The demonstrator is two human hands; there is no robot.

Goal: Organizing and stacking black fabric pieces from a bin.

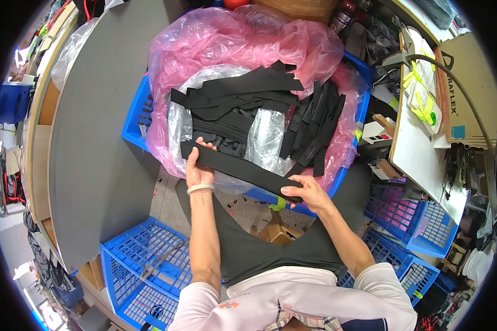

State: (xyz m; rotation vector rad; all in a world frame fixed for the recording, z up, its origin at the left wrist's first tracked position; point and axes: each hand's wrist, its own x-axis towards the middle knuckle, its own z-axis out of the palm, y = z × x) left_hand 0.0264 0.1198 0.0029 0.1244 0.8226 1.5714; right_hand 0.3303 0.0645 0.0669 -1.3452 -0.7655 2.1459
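head view: the left hand [200,172] is clamped on one end of a black strip [240,168], and the right hand [310,194] pinches the other end between thumb and fingers. the strip slants down to the right, over the near side of a blue basket [133,122] lined with pink plastic [196,41]. inside, more black strips [226,105] lie in piles, with clear plastic [268,135] between them.

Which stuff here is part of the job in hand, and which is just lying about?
Seemingly in the job:
- black strip, held by left hand and right hand
- piled black strips
- pink plastic liner
- lined blue crate

Seemingly just about:
- lower-left blue basket
- cardboard box, right
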